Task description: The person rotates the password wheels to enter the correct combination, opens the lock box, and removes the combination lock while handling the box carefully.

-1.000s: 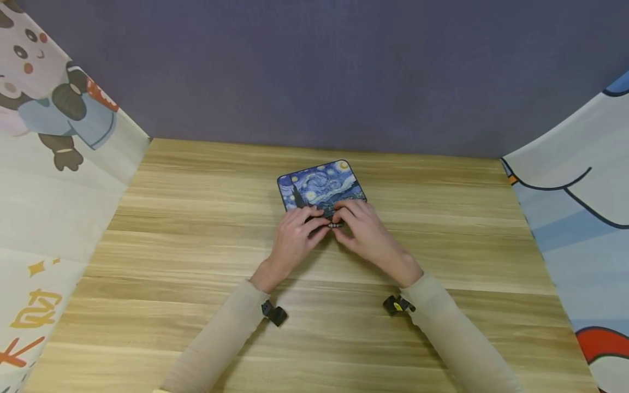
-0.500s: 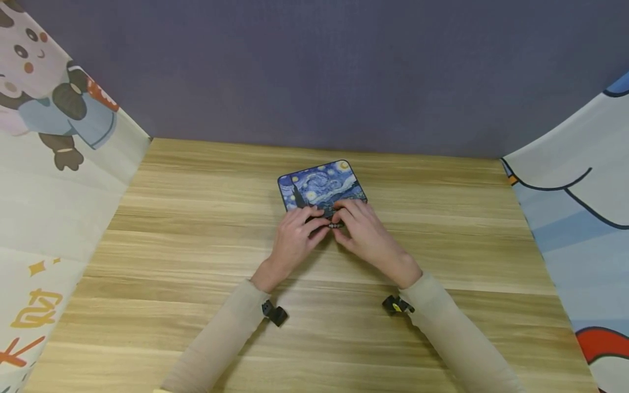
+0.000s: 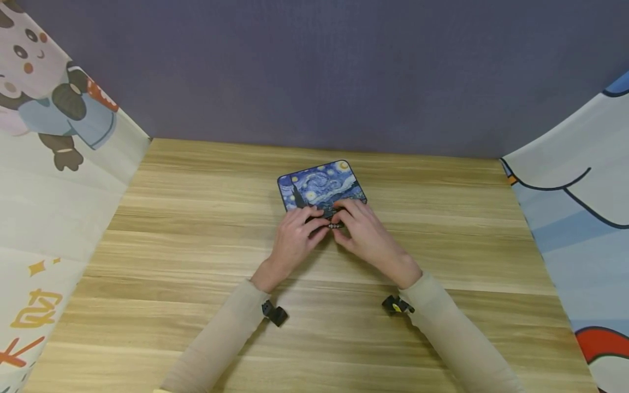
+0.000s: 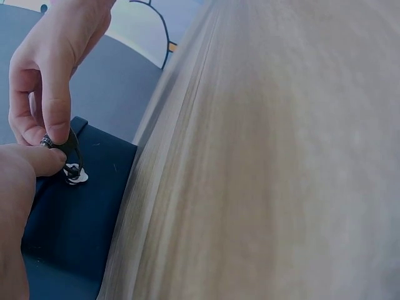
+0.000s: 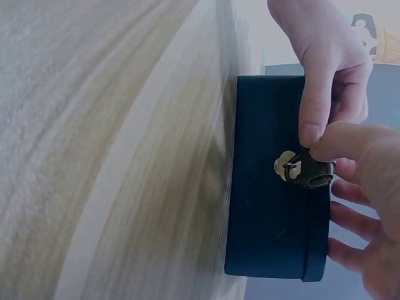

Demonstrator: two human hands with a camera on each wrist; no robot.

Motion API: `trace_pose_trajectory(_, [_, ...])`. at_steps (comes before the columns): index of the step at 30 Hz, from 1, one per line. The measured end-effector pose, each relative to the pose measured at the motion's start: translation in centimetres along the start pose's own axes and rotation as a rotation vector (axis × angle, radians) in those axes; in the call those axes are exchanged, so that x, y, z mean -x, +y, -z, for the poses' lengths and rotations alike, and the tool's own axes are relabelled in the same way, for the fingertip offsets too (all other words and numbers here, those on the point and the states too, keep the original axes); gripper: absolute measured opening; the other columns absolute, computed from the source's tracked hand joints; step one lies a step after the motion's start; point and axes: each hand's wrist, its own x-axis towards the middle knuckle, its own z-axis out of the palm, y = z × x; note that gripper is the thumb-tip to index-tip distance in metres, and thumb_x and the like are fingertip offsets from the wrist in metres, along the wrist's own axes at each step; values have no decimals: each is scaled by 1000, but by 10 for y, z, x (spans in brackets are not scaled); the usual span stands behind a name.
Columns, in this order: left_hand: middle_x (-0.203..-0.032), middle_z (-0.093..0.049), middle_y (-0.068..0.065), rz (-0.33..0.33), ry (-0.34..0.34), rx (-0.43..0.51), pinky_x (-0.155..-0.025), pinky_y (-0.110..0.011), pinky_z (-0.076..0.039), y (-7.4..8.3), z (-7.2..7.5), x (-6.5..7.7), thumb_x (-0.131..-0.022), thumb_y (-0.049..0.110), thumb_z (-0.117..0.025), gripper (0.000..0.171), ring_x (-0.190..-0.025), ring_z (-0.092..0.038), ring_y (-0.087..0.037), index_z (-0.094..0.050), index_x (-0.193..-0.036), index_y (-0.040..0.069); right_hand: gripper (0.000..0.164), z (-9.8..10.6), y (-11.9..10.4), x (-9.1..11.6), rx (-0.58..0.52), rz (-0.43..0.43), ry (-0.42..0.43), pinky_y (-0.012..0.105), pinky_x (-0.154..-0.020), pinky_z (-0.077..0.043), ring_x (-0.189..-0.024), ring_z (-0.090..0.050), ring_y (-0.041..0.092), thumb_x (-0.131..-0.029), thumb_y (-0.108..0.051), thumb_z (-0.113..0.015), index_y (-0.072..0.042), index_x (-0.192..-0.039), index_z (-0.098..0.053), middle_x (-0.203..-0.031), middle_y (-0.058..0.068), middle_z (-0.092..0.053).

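A tin box with a swirling night-sky painting on its lid stands near the back of the table; its dark blue front wall shows in the right wrist view. At the front, a small dark combination padlock hangs by its shackle on a pale metal clasp. My left hand pinches one side of the padlock between thumb and fingers. From the other side my right hand pinches it near the ridged number dials. Fingers of both hands rest along the lid's front edge. The digits are too small to read.
The wood-grain table extends around the box. A plain dark blue-grey wall rises behind it. Cartoon-printed panels stand at the left and right. Small black cameras sit at both sleeve cuffs.
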Motion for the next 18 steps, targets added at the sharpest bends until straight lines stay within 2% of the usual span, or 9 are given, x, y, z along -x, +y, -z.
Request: trace_pose_trajectory(18, [-110, -74, -8, 20, -22, 0, -91, -38, -55, 0, -1, 1, -86, 19, -86, 16, -101, -69, -25, -81, -98, 10, 19, -2, 2, 1, -21, 8, 22, 53, -108, -47, -120, -58, 37, -85, -7, -81, -2, -98, -69, -128, 20, -61])
